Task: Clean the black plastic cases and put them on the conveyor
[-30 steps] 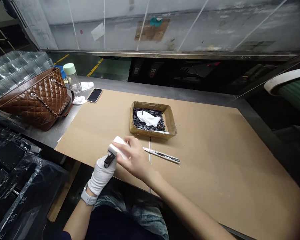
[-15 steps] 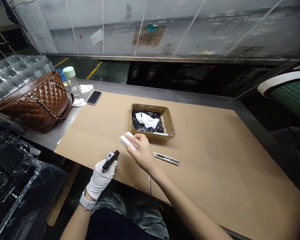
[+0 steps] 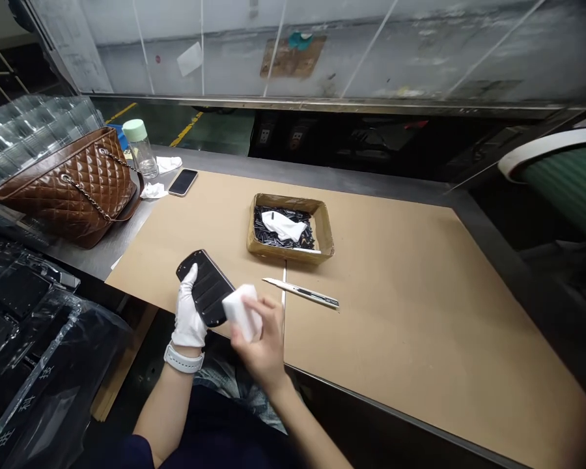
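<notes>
My left hand [image 3: 189, 316], in a white glove, grips a flat black plastic part [image 3: 206, 286] with rounded ends and ridges across its broad face, which is turned up toward me. Bare, my right hand [image 3: 264, 339] pinches a white sponge block [image 3: 243, 312] at the part's lower right edge; whether the two touch I cannot tell. On the cardboard to the right of the sponge lies a utility knife [image 3: 303, 293], its blade pointing left. Beyond the hands stands a brown box [image 3: 293, 253] with small black pieces [image 3: 268, 236] and a white cloth [image 3: 283, 226] inside.
Cardboard sheets [image 3: 395, 312] cover the table. At the left are a brown quilted handbag [image 3: 73, 189], a bottle with a green lid [image 3: 141, 153], a phone [image 3: 183, 182] and crumpled tissues [image 3: 153, 191]. Stacked clear trays [image 3: 34, 130] stand behind the bag; plastic-wrapped black parts [image 3: 24, 306] lie lower left.
My left hand has turned the black part from edge-on to its broad face. My right hand has brought the sponge down and closer to the part.
</notes>
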`<state>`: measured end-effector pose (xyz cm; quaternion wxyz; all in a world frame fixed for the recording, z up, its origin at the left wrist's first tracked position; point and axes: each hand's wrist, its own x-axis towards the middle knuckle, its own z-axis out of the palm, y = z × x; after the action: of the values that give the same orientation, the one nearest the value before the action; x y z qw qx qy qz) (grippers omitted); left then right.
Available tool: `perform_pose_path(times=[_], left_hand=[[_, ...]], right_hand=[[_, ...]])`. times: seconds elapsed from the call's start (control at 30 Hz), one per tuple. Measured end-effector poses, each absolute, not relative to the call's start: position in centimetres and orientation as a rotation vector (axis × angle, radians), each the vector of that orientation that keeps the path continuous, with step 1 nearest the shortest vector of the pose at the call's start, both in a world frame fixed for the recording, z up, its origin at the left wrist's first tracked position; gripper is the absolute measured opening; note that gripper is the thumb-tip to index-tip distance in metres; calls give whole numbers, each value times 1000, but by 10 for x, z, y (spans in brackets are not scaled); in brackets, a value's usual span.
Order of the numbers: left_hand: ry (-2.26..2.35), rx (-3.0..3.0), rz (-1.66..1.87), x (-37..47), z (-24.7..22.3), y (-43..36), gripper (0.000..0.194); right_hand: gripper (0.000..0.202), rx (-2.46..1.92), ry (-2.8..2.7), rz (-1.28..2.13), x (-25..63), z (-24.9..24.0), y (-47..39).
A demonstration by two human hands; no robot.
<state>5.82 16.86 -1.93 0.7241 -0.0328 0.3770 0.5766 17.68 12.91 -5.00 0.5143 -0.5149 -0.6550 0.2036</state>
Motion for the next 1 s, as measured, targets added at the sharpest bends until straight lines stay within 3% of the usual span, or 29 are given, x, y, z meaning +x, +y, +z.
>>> perform_pose_path(times=[0.17, 0.43, 0.57, 0.77, 0.9, 1.0], left_hand=[[706, -152, 1201, 73, -13, 169, 28], [665, -190, 1087, 70, -6, 167, 27], [698, -149, 1266, 86, 0, 170, 28], [595, -128, 1490, 115, 5, 168, 36], [564, -19, 1330, 115, -3, 171, 54], [623, -133, 1484, 104, -11, 174, 39]], right_hand=[[32, -1256, -1458, 391, 175, -40, 124], [33, -1234, -1260, 841, 188, -29, 128], [36, -1197, -1145, 971, 186, -26, 133], [39, -1283, -1068, 721, 184, -32, 150], [40, -1275, -1171, 583, 176, -43, 162], [43, -1303, -1271, 350, 188, -44, 200]])
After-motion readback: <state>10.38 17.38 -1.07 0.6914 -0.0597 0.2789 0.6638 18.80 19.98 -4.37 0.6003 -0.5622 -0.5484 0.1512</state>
